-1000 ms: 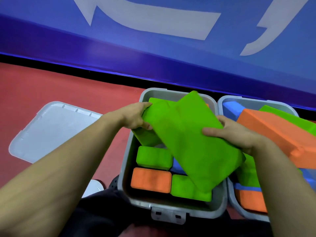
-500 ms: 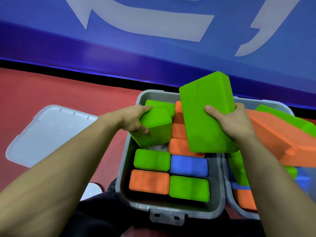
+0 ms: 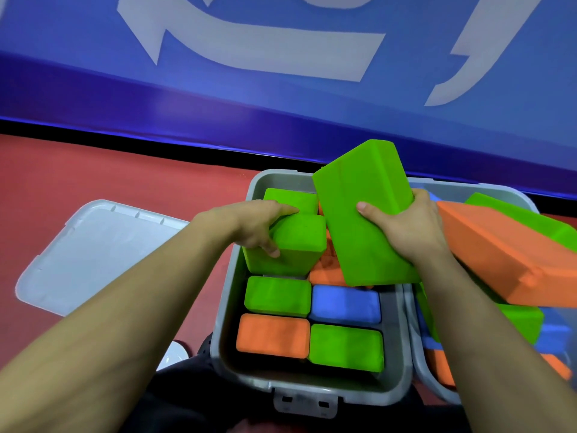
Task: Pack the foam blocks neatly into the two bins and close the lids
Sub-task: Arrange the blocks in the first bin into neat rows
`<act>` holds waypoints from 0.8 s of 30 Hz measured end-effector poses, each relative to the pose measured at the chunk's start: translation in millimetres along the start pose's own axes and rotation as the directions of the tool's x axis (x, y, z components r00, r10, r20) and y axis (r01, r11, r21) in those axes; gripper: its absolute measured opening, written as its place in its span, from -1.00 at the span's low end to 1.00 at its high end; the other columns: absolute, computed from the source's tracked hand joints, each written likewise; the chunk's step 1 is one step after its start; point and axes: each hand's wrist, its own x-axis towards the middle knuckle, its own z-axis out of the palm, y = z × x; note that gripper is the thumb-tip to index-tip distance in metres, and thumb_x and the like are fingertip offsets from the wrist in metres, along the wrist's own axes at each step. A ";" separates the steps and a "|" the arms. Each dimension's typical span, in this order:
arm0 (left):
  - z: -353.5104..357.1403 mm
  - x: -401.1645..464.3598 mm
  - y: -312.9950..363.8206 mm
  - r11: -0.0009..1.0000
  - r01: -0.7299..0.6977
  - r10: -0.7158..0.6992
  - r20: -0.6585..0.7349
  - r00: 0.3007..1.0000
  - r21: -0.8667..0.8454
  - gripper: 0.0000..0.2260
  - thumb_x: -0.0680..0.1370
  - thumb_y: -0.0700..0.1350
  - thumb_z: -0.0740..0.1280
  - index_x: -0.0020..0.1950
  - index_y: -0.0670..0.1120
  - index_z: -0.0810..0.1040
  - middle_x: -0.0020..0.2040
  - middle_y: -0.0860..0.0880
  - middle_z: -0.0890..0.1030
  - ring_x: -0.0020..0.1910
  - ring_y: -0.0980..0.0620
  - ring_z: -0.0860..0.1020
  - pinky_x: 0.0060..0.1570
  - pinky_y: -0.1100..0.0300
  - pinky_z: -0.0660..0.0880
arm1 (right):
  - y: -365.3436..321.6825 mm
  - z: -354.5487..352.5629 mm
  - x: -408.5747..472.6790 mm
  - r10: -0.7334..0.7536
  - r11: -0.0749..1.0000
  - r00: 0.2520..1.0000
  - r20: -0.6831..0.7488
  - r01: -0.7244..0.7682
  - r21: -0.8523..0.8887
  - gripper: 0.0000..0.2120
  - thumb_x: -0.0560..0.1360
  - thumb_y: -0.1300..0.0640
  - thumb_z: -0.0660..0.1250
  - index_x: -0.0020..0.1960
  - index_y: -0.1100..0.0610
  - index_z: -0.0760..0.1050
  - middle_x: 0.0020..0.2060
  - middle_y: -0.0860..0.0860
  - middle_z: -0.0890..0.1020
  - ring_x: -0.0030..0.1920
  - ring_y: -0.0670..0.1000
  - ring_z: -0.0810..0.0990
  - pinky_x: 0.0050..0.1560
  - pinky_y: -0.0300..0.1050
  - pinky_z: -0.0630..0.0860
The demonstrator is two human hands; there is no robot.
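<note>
- Landmark: left grey bin (image 3: pixel 394 354), lid off, on the red floor (image 3: pixel 109 170).
- Left hand (image 3: pixel 256 228) grips a smaller green block (image 3: pixel 296 245) at the bin's far-left corner, thumb on the near side, fingers over the top; the block sits tilted, partly down in the bin.
- Right hand (image 3: pixel 406 226) holds a big green slab (image 3: pixel 362 220) above the bin's far-right part, thumb across its face, fingers wrapped behind; slab tilted, lifted clear of the row beneath.
- Bin's near half is already packed: green block (image 3: pixel 278 295), blue block (image 3: pixel 345 304), orange block (image 3: pixel 273 335), green block (image 3: pixel 346 346) in a tidy two-by-two.
- Far half is messy, with orange pieces (image 3: pixel 324 270) under the slab (count unclear).
- Right of the bin: second bin (image 3: pixel 420 364), overfull, a large orange slab (image 3: pixel 505 260) sticking out over its rim.
- Left of the bin: loose lid (image 3: pixel 93 254) flat on the floor.
- Step, as I judge it: arranging the far half of the bin.
- Next move likely calls for seating the small block square, then laying the slab flat below rim level, or the lid may not shut.
</note>
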 end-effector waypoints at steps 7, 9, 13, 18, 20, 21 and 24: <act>10.5 4.2 -14.9 0.990 0.021 -0.015 0.038 0.999 -0.140 -0.10 0.38 -0.10 0.62 0.60 0.06 0.21 0.53 -0.02 0.33 0.47 -0.07 0.34 0.42 0.12 0.31 | -0.7 2.1 1.1 0.009 1.000 1.000 -0.003 -0.009 0.015 0.10 0.02 -0.62 0.36 0.34 0.06 0.37 0.25 0.11 0.54 0.28 0.23 0.51 0.26 0.25 0.47; 15.2 7.8 -20.4 0.982 0.039 -0.027 0.064 0.998 -0.185 -0.10 0.35 -0.12 0.64 0.59 0.06 0.24 0.51 -0.02 0.36 0.45 -0.07 0.37 0.41 0.07 0.35 | -0.8 4.7 1.4 0.009 1.000 1.000 0.002 -0.009 0.014 0.10 0.02 -0.62 0.35 0.34 0.06 0.37 0.25 0.10 0.54 0.29 0.23 0.50 0.27 0.25 0.47; 21.2 15.2 -26.1 0.971 0.040 -0.017 0.100 0.995 -0.235 -0.11 0.37 -0.10 0.62 0.59 0.07 0.21 0.50 -0.04 0.34 0.45 -0.08 0.36 0.41 0.04 0.35 | 0.0 8.8 5.4 0.018 1.000 1.000 0.005 -0.018 0.006 0.13 0.02 -0.63 0.35 0.37 0.08 0.35 0.28 0.10 0.51 0.32 0.23 0.48 0.29 0.26 0.45; 43.5 23.9 -18.3 0.984 0.176 -0.177 0.033 0.984 0.032 -0.15 0.35 0.52 0.32 0.53 0.26 0.09 0.37 -0.04 0.31 0.42 -0.13 0.26 0.41 -0.08 0.18 | 1.9 12.3 11.4 0.036 0.999 0.999 0.016 -0.036 -0.001 0.16 0.01 -0.63 0.36 0.39 0.09 0.36 0.29 0.09 0.49 0.34 0.21 0.46 0.30 0.26 0.45; 55.2 28.2 -16.4 0.980 0.199 -0.199 0.012 0.980 0.020 -0.18 0.34 0.57 0.23 0.50 0.25 0.12 0.34 -0.05 0.31 0.39 -0.13 0.25 0.39 -0.07 0.16 | 1.4 12.6 12.9 0.037 0.999 0.999 0.011 -0.037 0.002 0.16 0.02 -0.62 0.36 0.39 0.09 0.35 0.30 0.09 0.49 0.34 0.21 0.46 0.31 0.26 0.44; 60.6 30.4 -15.7 0.981 0.190 -0.191 0.024 0.981 0.028 -0.18 0.35 0.57 0.23 0.50 0.23 0.13 0.34 -0.06 0.30 0.39 -0.13 0.24 0.39 -0.08 0.16 | 1.0 12.4 13.7 0.036 0.999 0.999 0.006 -0.036 0.003 0.14 0.03 -0.62 0.37 0.39 0.09 0.35 0.30 0.10 0.49 0.34 0.22 0.46 0.31 0.26 0.44; 72.2 34.6 -14.5 0.984 0.164 -0.167 0.051 0.985 0.064 -0.15 0.38 0.56 0.20 0.54 0.17 0.11 0.37 -0.07 0.28 0.40 -0.14 0.22 0.40 -0.10 0.15 | -0.6 11.4 14.6 0.031 0.999 1.000 0.003 -0.031 0.015 0.13 0.04 -0.60 0.38 0.39 0.10 0.34 0.30 0.11 0.49 0.34 0.22 0.46 0.31 0.26 0.43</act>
